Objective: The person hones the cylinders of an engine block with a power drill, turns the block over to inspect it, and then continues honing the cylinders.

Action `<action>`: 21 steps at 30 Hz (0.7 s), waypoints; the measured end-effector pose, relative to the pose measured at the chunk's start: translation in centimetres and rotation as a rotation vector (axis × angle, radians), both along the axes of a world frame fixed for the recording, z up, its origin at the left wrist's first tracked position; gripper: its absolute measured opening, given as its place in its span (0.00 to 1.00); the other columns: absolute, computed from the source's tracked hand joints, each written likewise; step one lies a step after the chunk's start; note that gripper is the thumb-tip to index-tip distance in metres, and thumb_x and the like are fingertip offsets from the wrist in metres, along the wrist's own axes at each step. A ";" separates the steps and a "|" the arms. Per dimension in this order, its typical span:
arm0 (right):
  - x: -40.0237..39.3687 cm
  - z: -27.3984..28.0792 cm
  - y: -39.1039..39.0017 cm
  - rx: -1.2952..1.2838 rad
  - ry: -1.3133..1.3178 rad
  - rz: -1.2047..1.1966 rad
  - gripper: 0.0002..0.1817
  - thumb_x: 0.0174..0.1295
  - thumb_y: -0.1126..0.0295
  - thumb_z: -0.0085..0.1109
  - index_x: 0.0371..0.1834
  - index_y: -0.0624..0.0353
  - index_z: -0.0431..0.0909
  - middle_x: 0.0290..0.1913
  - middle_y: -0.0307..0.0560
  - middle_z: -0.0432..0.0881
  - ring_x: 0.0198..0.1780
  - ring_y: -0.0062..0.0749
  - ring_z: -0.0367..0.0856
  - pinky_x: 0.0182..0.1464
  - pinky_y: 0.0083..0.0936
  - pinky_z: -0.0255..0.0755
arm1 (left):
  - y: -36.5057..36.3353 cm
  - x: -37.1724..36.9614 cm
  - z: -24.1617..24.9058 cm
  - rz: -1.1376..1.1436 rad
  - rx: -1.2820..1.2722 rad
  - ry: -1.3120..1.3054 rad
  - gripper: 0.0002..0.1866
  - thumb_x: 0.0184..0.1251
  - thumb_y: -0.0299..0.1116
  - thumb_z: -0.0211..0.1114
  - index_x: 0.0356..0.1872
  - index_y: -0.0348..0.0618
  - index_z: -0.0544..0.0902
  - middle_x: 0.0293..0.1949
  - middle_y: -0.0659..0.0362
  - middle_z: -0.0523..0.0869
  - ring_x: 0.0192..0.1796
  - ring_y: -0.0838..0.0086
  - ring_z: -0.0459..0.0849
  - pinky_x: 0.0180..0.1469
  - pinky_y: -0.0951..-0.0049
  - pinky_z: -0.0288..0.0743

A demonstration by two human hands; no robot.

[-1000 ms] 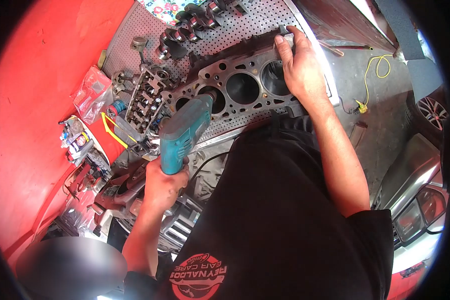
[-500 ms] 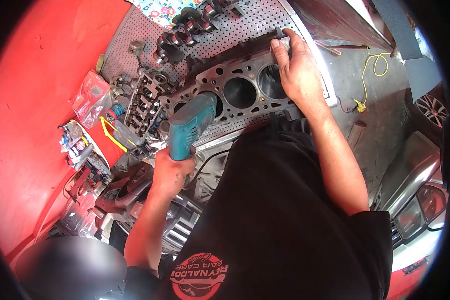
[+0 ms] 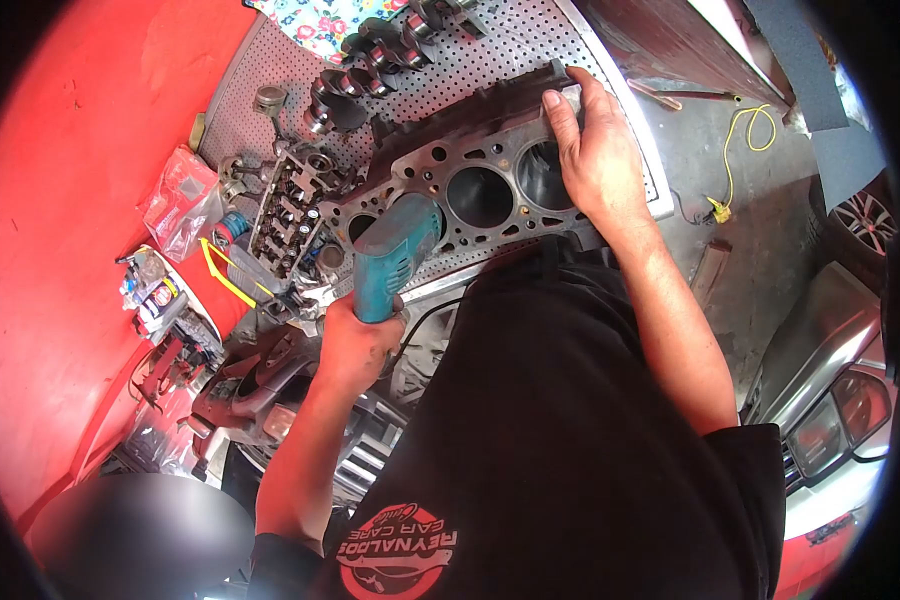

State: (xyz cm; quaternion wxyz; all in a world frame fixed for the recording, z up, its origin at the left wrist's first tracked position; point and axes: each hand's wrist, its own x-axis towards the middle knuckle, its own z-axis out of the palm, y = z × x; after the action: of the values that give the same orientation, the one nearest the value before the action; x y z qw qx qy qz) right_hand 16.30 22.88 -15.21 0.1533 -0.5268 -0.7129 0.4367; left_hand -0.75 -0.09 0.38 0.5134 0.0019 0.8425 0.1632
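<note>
Along the near edge of the table (image 3: 530, 50), toward its near right corner, lay the engine block (image 3: 470, 158), flat deck up, 3 round bores showing; the left hand (image 3: 360, 345) was clamped around the handle of a teal power drill (image 3: 395, 245), whose nose end covered the deck between the leftmost and middle visible bores; its tip was hidden; the right hand (image 3: 605, 155) was clasped over the block's right end, thumb and forefinger at the far corner; a cylinder head (image 3: 288, 210) lay just left of the block; a crankshaft (image 3: 375, 65) lay beyond it, near a floral cloth (image 3: 315, 28). The block looked heavy, rigid and perhaps slick with oil, best taken low at both ends; the drill looked fairly light, hard-cased and front-weighted, best held by its handle.
</note>
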 end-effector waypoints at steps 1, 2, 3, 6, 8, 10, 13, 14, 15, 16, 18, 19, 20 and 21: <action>0.0 0.0 0.0 -0.002 0.003 -0.009 0.30 0.77 0.49 0.57 0.72 0.59 0.74 0.64 0.63 0.81 0.65 0.62 0.79 0.67 0.52 0.73 | 0.0 0.0 -0.1 -0.008 -0.004 -0.001 0.10 0.57 0.25 0.67 0.40 0.35 0.84 0.25 0.62 0.83 0.26 0.78 0.80 0.30 0.74 0.72; -0.1 0.1 -0.1 0.170 -0.008 0.007 0.30 0.75 0.50 0.60 0.72 0.59 0.74 0.64 0.61 0.81 0.65 0.61 0.79 0.67 0.53 0.73 | 0.0 -0.1 -0.1 -0.017 -0.009 -0.002 0.10 0.57 0.26 0.67 0.40 0.35 0.85 0.25 0.62 0.83 0.26 0.79 0.80 0.30 0.74 0.72; -0.2 0.4 -0.2 0.341 -0.021 0.020 0.30 0.73 0.51 0.63 0.71 0.59 0.74 0.63 0.60 0.81 0.65 0.60 0.78 0.67 0.53 0.72 | -0.1 -0.2 0.0 -0.028 -0.017 -0.004 0.10 0.57 0.26 0.67 0.40 0.35 0.85 0.25 0.62 0.83 0.25 0.79 0.80 0.30 0.74 0.72; -2.6 4.1 -1.8 0.476 0.451 0.302 0.33 0.54 0.55 0.77 0.62 0.55 0.81 0.59 0.50 0.81 0.68 0.51 0.76 0.68 0.49 0.70 | -0.2 -0.3 -0.2 -0.033 -0.018 -0.003 0.10 0.56 0.25 0.67 0.39 0.35 0.85 0.24 0.61 0.83 0.26 0.78 0.80 0.30 0.73 0.72; -6.4 7.5 -5.8 0.294 0.694 0.412 0.33 0.55 0.48 0.75 0.59 0.57 0.82 0.57 0.51 0.84 0.65 0.55 0.78 0.66 0.49 0.73 | -0.7 -0.6 -0.3 -0.105 0.063 -0.011 0.09 0.55 0.24 0.65 0.39 0.35 0.84 0.24 0.61 0.83 0.26 0.78 0.80 0.29 0.73 0.72; -10.0 7.0 -8.6 0.041 0.668 0.486 0.29 0.62 0.44 0.70 0.53 0.57 0.85 0.53 0.50 0.87 0.60 0.50 0.82 0.63 0.43 0.76 | 0.0 -0.4 0.0 -0.114 0.045 0.011 0.09 0.52 0.21 0.63 0.37 0.34 0.83 0.24 0.61 0.82 0.26 0.77 0.80 0.29 0.71 0.72; -11.4 7.0 -9.2 -0.249 0.496 0.759 0.22 0.60 0.48 0.71 0.41 0.57 0.86 0.42 0.47 0.87 0.47 0.47 0.85 0.52 0.42 0.79 | -0.1 -0.6 -0.1 -0.085 0.154 -0.024 0.14 0.51 0.18 0.62 0.42 0.34 0.80 0.30 0.59 0.81 0.26 0.72 0.80 0.28 0.71 0.74; -11.2 7.0 -9.7 -0.165 0.564 0.675 0.20 0.59 0.50 0.71 0.38 0.57 0.85 0.39 0.46 0.86 0.43 0.46 0.85 0.48 0.42 0.78 | -0.6 -0.8 -0.5 -0.081 0.197 -0.034 0.19 0.51 0.19 0.63 0.48 0.35 0.78 0.32 0.59 0.80 0.28 0.72 0.80 0.29 0.70 0.75; -10.8 6.9 -10.3 -0.083 0.624 0.592 0.18 0.58 0.52 0.72 0.34 0.57 0.84 0.35 0.44 0.84 0.40 0.45 0.84 0.45 0.42 0.78 | -0.7 -0.9 -0.7 -0.098 0.176 -0.041 0.19 0.51 0.20 0.64 0.48 0.35 0.78 0.32 0.59 0.80 0.28 0.72 0.80 0.29 0.70 0.75; -10.5 6.9 -10.9 -0.006 0.683 0.508 0.16 0.56 0.54 0.72 0.31 0.56 0.83 0.32 0.43 0.83 0.36 0.43 0.83 0.41 0.41 0.77 | -0.7 -0.8 -0.5 -0.112 0.150 -0.048 0.19 0.52 0.20 0.64 0.48 0.35 0.78 0.32 0.59 0.80 0.29 0.72 0.80 0.29 0.70 0.76; -10.5 6.7 -11.8 0.039 0.725 0.334 0.15 0.54 0.57 0.72 0.28 0.56 0.81 0.30 0.42 0.80 0.35 0.42 0.82 0.39 0.40 0.75 | 0.5 -0.5 0.1 -0.115 0.085 -0.027 0.19 0.53 0.22 0.65 0.49 0.35 0.78 0.32 0.59 0.80 0.29 0.72 0.80 0.29 0.70 0.76; -10.8 6.6 -12.0 0.063 0.748 0.244 0.14 0.53 0.58 0.72 0.27 0.56 0.80 0.29 0.42 0.79 0.35 0.42 0.81 0.38 0.39 0.74 | 0.3 -0.8 0.1 -0.118 0.109 -0.032 0.17 0.55 0.23 0.64 0.49 0.34 0.78 0.33 0.60 0.81 0.30 0.74 0.80 0.30 0.70 0.75; -10.9 6.5 -12.2 0.069 0.742 0.238 0.14 0.52 0.59 0.72 0.27 0.56 0.80 0.29 0.42 0.79 0.34 0.42 0.81 0.38 0.39 0.74 | 0.0 -1.1 0.0 -0.124 0.130 -0.041 0.16 0.58 0.23 0.63 0.49 0.33 0.78 0.34 0.60 0.82 0.32 0.76 0.80 0.32 0.71 0.74; -11.0 6.5 -12.3 0.074 0.732 0.230 0.13 0.52 0.60 0.72 0.26 0.56 0.80 0.29 0.42 0.78 0.34 0.41 0.81 0.38 0.39 0.74 | -0.4 -1.2 0.0 -0.130 0.151 -0.057 0.15 0.60 0.24 0.62 0.49 0.32 0.78 0.35 0.60 0.82 0.34 0.78 0.80 0.33 0.71 0.74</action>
State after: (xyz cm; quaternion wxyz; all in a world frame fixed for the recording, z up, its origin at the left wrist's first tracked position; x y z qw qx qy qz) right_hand 5.32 10.54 -8.68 0.3663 -0.2468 -0.6808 0.5843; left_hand -1.96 -0.49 0.37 0.5449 0.0906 0.8110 0.1927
